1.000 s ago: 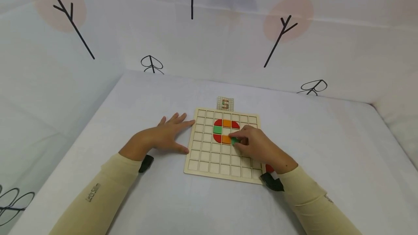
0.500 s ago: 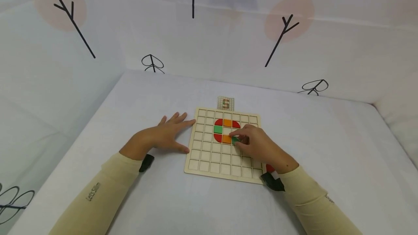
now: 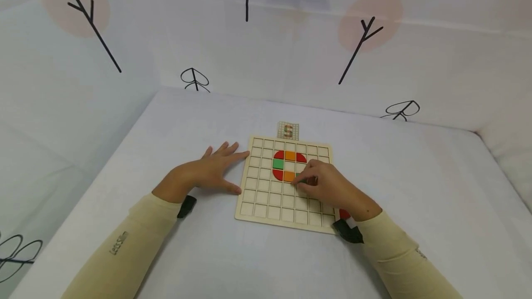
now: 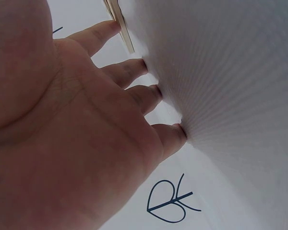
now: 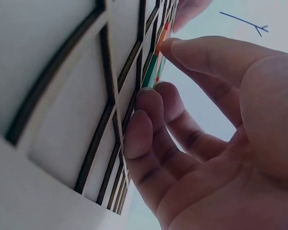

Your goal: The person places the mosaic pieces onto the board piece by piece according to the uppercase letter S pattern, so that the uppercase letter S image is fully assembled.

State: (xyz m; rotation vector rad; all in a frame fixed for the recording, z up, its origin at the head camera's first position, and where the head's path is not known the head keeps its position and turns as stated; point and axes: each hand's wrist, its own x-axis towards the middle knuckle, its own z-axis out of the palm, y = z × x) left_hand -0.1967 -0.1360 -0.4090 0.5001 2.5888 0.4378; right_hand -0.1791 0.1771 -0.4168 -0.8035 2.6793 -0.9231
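A square wooden grid board (image 3: 261,209) lies on the table, with red (image 3: 279,155), orange (image 3: 290,155) and green (image 3: 278,164) flat tiles set in its cells. My right hand (image 3: 326,183) is over the board, thumb and fingers closing on a green tile (image 5: 150,72) beside the lower orange tile (image 3: 288,176). That green tile is mostly hidden by the fingers in the head view. Spread beside the board's left edge, my left hand (image 3: 212,170) has straight fingers, with thumb and index fingertips at the rim. Its other fingertips rest on the tablecloth.
A small gridded card (image 3: 288,130) with a coloured S pattern lies just beyond the board. Near the board's lower right corner, a red piece (image 3: 344,214) shows partly under my right wrist. White printed cloth walls (image 3: 291,59) stand behind and beside the table.
My right hand's fingertips have shifted slightly toward me, from above the lower orange tile to its near edge. The left hand keeps its place.
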